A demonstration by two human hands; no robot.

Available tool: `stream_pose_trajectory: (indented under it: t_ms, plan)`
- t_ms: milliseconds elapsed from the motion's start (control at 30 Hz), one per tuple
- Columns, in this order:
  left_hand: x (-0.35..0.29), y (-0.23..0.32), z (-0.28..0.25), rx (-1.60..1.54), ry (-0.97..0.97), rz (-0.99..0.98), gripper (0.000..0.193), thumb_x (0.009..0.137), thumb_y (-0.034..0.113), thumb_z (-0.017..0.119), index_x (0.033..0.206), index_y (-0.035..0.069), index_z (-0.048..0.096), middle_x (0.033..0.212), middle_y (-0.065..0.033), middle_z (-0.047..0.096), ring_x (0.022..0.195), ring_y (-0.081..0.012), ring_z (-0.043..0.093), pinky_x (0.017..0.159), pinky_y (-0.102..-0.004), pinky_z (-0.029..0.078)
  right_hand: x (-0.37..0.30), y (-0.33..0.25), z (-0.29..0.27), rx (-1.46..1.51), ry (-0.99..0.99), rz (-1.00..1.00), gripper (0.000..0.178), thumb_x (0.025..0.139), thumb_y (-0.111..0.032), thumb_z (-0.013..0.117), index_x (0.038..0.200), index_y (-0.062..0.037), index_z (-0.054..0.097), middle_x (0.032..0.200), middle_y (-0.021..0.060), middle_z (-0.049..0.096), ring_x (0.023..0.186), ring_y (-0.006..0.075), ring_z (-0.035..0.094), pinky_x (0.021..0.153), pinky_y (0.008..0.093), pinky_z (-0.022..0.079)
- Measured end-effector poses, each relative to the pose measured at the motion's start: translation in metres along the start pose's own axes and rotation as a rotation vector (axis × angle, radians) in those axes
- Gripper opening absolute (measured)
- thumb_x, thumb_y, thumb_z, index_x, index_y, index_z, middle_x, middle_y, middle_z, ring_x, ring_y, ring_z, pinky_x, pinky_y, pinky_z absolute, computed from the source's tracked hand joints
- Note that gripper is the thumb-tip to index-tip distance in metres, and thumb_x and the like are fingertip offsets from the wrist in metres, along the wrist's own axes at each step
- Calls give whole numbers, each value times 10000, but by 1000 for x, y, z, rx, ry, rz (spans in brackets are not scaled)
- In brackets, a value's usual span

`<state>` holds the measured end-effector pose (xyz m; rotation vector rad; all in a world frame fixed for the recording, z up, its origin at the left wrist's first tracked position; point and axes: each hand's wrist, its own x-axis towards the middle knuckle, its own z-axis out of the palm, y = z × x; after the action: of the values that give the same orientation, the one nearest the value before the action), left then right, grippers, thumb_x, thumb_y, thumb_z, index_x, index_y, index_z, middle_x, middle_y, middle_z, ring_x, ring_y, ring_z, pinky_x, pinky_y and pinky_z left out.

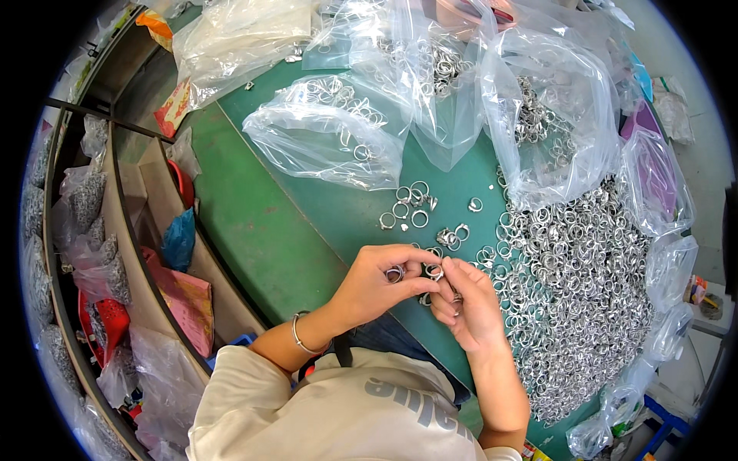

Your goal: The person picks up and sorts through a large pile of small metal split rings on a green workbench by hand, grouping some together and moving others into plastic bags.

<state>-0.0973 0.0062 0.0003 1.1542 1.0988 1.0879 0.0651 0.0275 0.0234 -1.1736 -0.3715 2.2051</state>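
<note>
Over the near edge of the green table [254, 207], my two hands meet at a silver ring [434, 271]. My left hand [369, 283] is closed, with thumb and fingertips at that ring. A second silver ring [394, 273] sits in the curl of its fingers. From the right, my right hand [475, 307] pinches the same ring with thumb and forefinger; its other fingers are curled, and bits of metal show between them. Just beyond the hands lie several loose rings [419, 219] and a small cluster of rings [453, 237].
A large heap of silver rings [576, 307] covers the right of the table. Clear plastic bags, one with rings [338, 131] and another with rings [546, 115], lie at the back. On the left stands a shelf [123, 200] with bagged goods and a red basket [108, 323].
</note>
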Motion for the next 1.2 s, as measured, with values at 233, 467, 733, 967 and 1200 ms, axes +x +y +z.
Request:
stream_pose_trajectory:
  t_ms: [233,467,733,967,1200]
  plan:
    - [-1,6,0,-221,-52,-161,215,772,49,703,979,-3,670,644,24,532,581,-19,429,510,-181,344,-15,5,-3,-390,48,-374,105,857,-22,592,959,-16,617,648,-39,492,503,17,395,430,180,276]
    - [-4,8,6,-288,-93,-221,156,794,61,689,934,-7,675,651,33,529,576,-8,409,495,-181,321,-19,10,-10,-341,57,-426,113,858,-25,603,962,10,628,696,-26,535,506,-1,389,428,168,263]
    - [-5,12,15,-54,-42,-15,110,783,34,686,889,7,678,633,6,536,543,-43,419,472,-209,320,-26,10,-14,-187,43,-393,125,870,-27,590,982,26,610,694,-16,536,471,5,355,407,184,243]
    - [-6,13,23,277,64,380,203,712,-14,706,907,39,689,598,-60,503,495,-149,467,444,-260,353,-35,10,-18,-441,96,-615,137,840,9,609,967,-1,660,764,-5,575,560,17,430,469,161,300]
    - [-10,12,23,426,106,484,248,691,-10,719,926,61,687,606,-52,498,472,-162,469,427,-282,371,-38,12,-18,-525,207,-651,121,875,-23,571,965,5,646,705,3,553,537,40,426,464,182,313]
